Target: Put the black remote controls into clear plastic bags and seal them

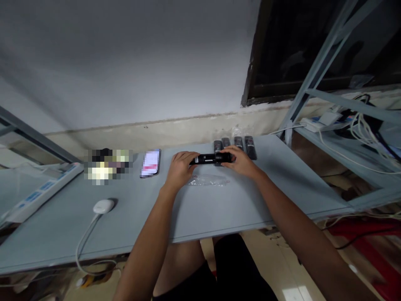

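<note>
Both of my hands hold a long black device (207, 159) level above the table, its exact kind unclear. Fingers of my left hand (180, 169) are closed round its left end, near a small pale label. At the thicker, rounded right end, my right hand (239, 161) grips it between thumb and fingers. A crumpled clear plastic bag (208, 180) lies on the table just below the device. Behind my right hand, several dark items in clear wrapping stand in a row, among them a black packaged one (249, 147) at the right.
To the left lies a phone (150, 163) with a lit screen, beside a blurred-out patch. A white round puck (104, 206) with a cable sits nearer me. A white power strip (46, 192) runs along the left edge. Metal shelving (313, 79) with cables stands at right.
</note>
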`<action>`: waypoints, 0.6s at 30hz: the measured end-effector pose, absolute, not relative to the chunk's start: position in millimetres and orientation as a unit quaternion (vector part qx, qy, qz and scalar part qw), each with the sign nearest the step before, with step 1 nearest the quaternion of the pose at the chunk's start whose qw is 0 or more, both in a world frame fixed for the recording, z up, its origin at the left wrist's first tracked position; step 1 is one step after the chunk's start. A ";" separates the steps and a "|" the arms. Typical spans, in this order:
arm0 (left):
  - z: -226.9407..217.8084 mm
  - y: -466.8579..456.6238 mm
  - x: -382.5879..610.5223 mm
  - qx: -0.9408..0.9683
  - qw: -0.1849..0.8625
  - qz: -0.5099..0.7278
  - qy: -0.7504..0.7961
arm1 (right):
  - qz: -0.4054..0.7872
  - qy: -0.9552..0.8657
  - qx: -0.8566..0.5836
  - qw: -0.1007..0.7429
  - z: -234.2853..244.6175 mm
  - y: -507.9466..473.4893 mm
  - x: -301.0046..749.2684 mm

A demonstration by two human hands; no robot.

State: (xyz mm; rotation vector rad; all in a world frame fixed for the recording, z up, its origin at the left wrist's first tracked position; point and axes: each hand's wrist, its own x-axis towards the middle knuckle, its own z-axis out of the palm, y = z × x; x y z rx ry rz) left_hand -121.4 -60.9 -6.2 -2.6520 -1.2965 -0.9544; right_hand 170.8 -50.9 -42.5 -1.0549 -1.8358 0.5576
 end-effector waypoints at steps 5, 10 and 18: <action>-7.0 -60.1 -121.7 -0.854 0.020 -0.307 -0.419 | 0.223 -0.742 -0.441 0.453 -43.0 -52.9 171.0; -7.4 -60.4 -121.9 -0.852 0.019 -0.307 -0.424 | 0.226 -0.743 -0.444 0.447 -41.9 -53.6 171.1; -6.2 -61.7 -121.5 -0.851 0.017 -0.307 -0.426 | 0.236 -0.737 -0.443 0.453 -38.4 -54.3 170.7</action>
